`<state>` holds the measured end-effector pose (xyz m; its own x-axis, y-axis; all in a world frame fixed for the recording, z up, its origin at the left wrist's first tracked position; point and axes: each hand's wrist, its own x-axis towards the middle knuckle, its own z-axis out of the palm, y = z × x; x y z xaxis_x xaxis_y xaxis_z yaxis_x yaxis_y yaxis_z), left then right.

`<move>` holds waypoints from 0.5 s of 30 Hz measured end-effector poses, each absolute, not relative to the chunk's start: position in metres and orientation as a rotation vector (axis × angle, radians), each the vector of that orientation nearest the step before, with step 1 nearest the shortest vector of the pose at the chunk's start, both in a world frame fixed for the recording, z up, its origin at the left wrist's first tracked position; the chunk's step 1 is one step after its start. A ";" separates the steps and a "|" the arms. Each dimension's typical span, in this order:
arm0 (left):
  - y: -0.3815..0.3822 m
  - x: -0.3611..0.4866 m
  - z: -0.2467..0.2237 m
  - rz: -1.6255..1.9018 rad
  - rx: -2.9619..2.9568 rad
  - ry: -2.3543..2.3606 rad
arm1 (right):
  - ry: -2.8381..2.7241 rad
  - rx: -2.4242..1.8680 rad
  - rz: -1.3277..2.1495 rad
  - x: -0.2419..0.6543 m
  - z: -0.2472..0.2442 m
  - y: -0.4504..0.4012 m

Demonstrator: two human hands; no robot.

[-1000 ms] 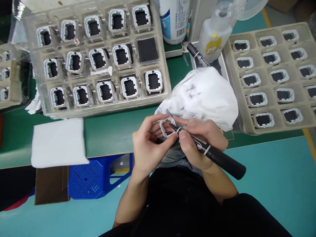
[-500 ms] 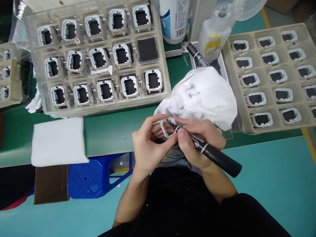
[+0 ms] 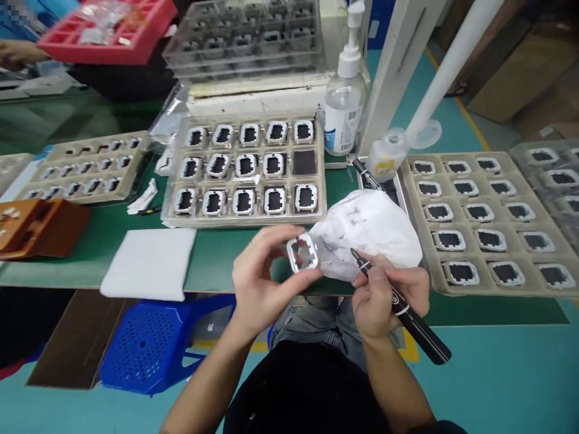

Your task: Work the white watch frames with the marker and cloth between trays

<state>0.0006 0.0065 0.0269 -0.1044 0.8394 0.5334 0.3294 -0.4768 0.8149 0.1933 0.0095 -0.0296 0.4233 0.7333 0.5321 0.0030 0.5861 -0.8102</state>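
Between its thumb and fingers, my left hand (image 3: 265, 280) grips a whitish square frame (image 3: 303, 253) with rounded corners. My right hand (image 3: 389, 295) is closed round a black marker (image 3: 418, 328), whose dark tip points up and left, apart from the frame. Behind both hands lies a crumpled white cloth (image 3: 375, 226) with dark ink marks. A tray (image 3: 244, 220) beyond my left hand holds several similar frames, and one of its compartments shows only a dark pad (image 3: 304, 163). On the right, another tray (image 3: 418, 235) also carries several frames.
A folded white cloth (image 3: 147, 262) lies at the bench's front edge, above a blue stool (image 3: 140, 346). A pump bottle (image 3: 344, 108), a small open bottle (image 3: 386, 157) and another marker (image 3: 367, 175) stand or lie behind the crumpled cloth. At the far left a person's hand (image 3: 20, 54) shows.
The marker tip has come away from the frame as my hands moved apart. The frame now faces the camera more. The view has tilted up, showing more of the bench's far side.
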 end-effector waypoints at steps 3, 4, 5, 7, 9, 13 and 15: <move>0.050 -0.020 0.058 1.495 2.077 1.449 | -1.042 -0.819 0.511 0.191 -0.033 0.012; 0.070 -0.026 0.066 1.434 2.179 1.527 | -1.041 -0.816 0.502 0.191 -0.034 0.012; 0.093 -0.032 0.071 1.371 2.270 1.589 | -1.041 -0.818 0.495 0.190 -0.035 0.013; 0.136 -0.038 0.075 1.206 2.407 1.665 | -1.039 -0.832 0.486 0.189 -0.036 0.013; 0.169 -0.040 0.072 1.015 2.498 1.693 | -1.035 -0.856 0.490 0.189 -0.036 0.014; 0.192 -0.045 0.069 0.828 2.570 1.653 | -1.027 -0.881 0.523 0.191 -0.038 0.014; 0.193 -0.060 0.077 0.897 2.564 1.690 | -1.035 -0.894 0.518 0.192 -0.040 0.014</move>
